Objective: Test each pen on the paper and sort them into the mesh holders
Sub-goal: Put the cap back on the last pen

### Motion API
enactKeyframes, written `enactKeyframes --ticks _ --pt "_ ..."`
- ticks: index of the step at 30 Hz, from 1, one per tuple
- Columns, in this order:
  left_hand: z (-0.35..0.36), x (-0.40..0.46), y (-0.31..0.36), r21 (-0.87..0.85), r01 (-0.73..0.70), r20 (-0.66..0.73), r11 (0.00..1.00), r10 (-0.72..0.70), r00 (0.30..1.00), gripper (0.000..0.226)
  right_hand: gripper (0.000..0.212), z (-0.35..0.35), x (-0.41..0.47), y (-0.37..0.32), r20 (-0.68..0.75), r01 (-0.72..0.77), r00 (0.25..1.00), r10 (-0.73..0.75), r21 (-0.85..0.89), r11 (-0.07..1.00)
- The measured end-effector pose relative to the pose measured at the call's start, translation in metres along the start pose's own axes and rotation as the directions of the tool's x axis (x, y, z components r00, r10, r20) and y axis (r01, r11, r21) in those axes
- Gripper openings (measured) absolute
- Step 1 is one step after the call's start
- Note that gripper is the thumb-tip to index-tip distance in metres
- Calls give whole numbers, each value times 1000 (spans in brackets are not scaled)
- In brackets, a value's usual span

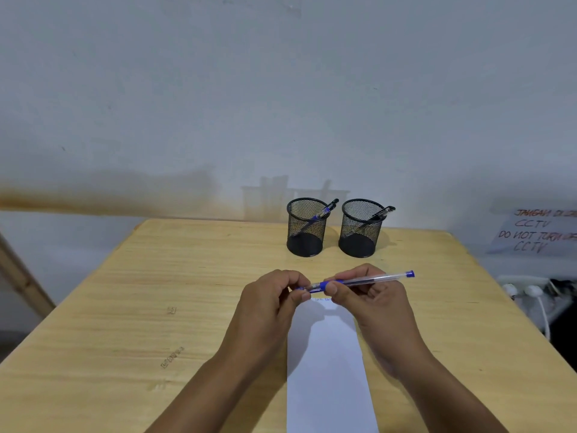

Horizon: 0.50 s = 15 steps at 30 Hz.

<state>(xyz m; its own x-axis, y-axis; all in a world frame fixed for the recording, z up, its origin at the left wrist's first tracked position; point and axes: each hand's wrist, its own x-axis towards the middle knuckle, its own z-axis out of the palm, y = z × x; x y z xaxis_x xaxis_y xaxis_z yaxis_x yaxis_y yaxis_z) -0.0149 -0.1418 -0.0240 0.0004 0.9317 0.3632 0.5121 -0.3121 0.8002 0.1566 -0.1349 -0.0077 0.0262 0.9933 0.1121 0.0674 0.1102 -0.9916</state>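
A clear pen with blue trim [371, 279] is held level above the top of a white paper strip [327, 370]. My right hand [371, 295] grips its barrel. My left hand [274, 295] pinches the blue cap end [304, 288] at the pen's left tip. Small blue scribbles [323, 299] mark the paper's top edge. Two black mesh holders stand at the table's far edge: the left holder [306, 228] has a blue pen [324, 214] leaning in it, the right holder [360, 229] a black pen [379, 214].
The wooden table [156, 292] fills the foreground against a white wall. A handwritten CCTV notice [534, 232] and a power strip with white plugs [527, 290] sit off the right edge. A wooden bar [22, 276] leans at the left.
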Motion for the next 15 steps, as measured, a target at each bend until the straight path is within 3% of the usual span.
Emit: enactKeyframes --ticks 9,12,15 --pt "13 6 6 28 -115 24 993 115 993 13 17 -13 0 8 -25 -23 999 27 141 990" --pt "19 11 10 42 -76 47 996 74 996 11 30 -17 4 7 -15 -60 998 64 192 980" --pt "31 18 18 -51 8 32 999 -6 999 20 38 -20 11 4 -44 -86 993 112 395 915"
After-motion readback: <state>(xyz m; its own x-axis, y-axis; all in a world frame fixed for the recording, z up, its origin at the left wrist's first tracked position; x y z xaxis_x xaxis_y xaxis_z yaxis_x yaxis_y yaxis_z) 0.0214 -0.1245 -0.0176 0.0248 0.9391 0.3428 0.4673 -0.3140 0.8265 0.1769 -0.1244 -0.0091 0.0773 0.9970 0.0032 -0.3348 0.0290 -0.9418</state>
